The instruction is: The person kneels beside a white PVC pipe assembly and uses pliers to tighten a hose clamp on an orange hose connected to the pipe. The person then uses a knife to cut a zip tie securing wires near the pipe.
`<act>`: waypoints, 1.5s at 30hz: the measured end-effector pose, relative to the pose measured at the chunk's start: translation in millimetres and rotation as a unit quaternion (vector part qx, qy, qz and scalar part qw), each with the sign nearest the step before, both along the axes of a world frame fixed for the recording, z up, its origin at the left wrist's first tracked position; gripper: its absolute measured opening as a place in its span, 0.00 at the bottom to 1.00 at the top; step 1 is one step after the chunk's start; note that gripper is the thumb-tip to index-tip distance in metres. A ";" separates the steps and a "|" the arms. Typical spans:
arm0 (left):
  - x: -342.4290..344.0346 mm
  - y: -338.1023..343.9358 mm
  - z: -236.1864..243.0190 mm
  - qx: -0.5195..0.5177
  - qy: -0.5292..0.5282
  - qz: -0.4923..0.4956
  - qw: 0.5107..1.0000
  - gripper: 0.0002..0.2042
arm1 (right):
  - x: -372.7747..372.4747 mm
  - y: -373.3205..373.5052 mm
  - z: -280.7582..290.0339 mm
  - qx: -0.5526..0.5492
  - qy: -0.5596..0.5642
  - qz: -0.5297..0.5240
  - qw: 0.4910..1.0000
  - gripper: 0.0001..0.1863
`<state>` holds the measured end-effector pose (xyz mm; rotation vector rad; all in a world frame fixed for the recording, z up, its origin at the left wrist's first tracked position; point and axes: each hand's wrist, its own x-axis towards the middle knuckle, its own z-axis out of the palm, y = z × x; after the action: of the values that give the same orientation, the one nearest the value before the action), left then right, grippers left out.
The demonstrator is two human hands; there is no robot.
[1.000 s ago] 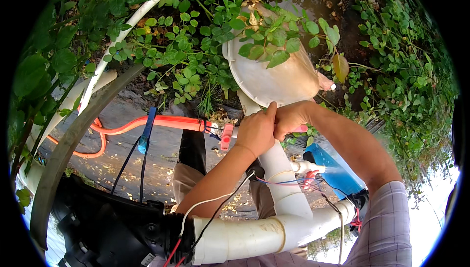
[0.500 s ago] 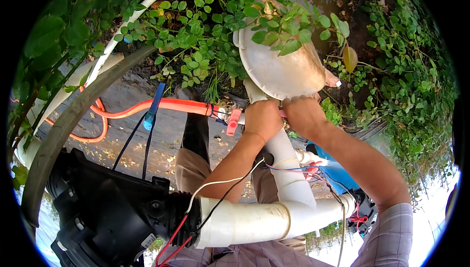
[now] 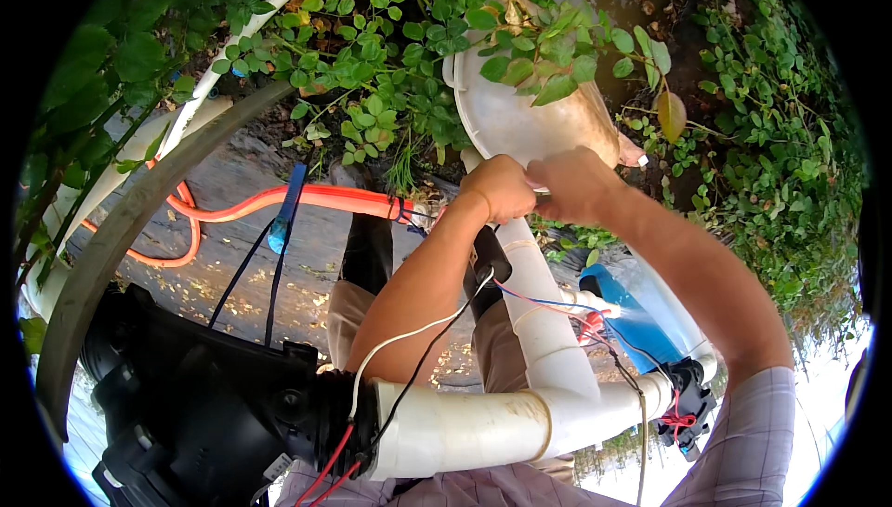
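My left hand (image 3: pixel 502 187) and my right hand (image 3: pixel 574 185) are close together over the upper end of a white plastic pipe (image 3: pixel 544 321). Both have curled fingers, and what they grip is hidden. Just beyond them is the rim of a pale, stained round bowl-shaped piece (image 3: pixel 534 131). Below my left hand, a small dark box (image 3: pixel 491 258) with thin wires sits against the pipe. An orange hose (image 3: pixel 307 197) runs in from the left and ends beside my left wrist.
A bulky black plastic housing (image 3: pixel 214 395) joins the thick white pipe (image 3: pixel 465 423) at lower left. A blue piece (image 3: pixel 627 321) sprays mist at right. A grey curved tube (image 3: pixel 139 219) arches at left. Leafy bushes (image 3: pixel 390 33) overhang the far side; dark ground sheeting (image 3: pixel 242 275) lies below.
Both hands have risen off the pipe toward the bowl-shaped piece. A pink bit that showed between them is now out of sight. More of the pipe and the dark box shows.
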<state>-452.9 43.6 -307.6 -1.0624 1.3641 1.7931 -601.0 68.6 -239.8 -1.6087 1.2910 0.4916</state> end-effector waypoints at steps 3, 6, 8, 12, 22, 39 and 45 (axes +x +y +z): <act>5.6 -6.4 5.4 0.041 0.024 0.067 0.997 0.06 | 16.7 32.3 10.2 -0.245 0.125 0.083 0.958 0.18; -0.3 -6.9 8.8 0.032 0.020 0.064 0.997 0.06 | 16.0 54.3 -14.0 -0.418 0.149 0.058 0.894 0.14; -1.4 -10.6 11.9 0.041 0.021 0.083 0.995 0.06 | 14.9 51.9 -24.3 -0.363 0.134 0.031 0.922 0.11; -5.4 -16.2 12.8 0.102 -0.030 0.079 0.991 0.05 | 9.2 43.1 -26.3 -0.309 0.075 0.018 0.948 0.07; 5.3 52.6 48.8 -0.394 0.012 -0.004 0.919 0.39 | 6.6 28.0 -9.2 -0.065 0.057 0.010 0.996 0.26; 8.5 17.3 -0.7 -0.012 0.112 -0.038 0.993 0.20 | -12.5 -10.8 -46.7 0.410 -0.065 -0.007 0.910 0.15; 14.1 8.3 26.4 -0.069 0.058 0.033 0.995 0.18 | 26.8 17.7 7.3 -0.154 0.108 0.114 0.976 0.08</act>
<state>-438.7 51.8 -281.2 -1.1030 1.5587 1.8550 -574.2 86.3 -232.5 -2.0217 1.4021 0.6466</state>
